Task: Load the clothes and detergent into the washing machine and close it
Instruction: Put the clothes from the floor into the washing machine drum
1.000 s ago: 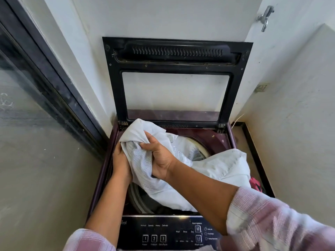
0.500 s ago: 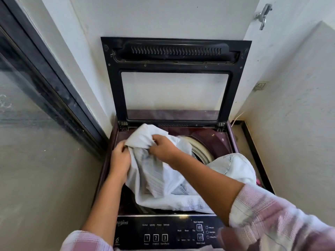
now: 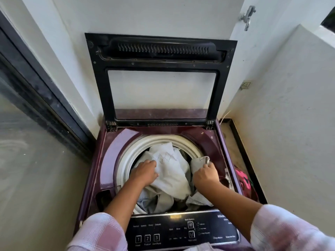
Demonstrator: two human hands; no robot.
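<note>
While lid stands upright, left hand presses clothes, right hand grips rim-side fold.

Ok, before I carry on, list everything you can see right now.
Washing machine: one, maroon, centre.
Lid: one, black frame, raised upright at the back.
Clothes: heap, pale grey-white, in the drum.
Control panel: one, black, front edge.
Pink item: one, pink and dark, low, right of the machine.
Latch: one, metal, upper right.
Glass door: one, dark frame, left.
Left hand: on the clothes, grip unclear.
Right hand: grips a fold of clothes at the drum's right side.
</note>
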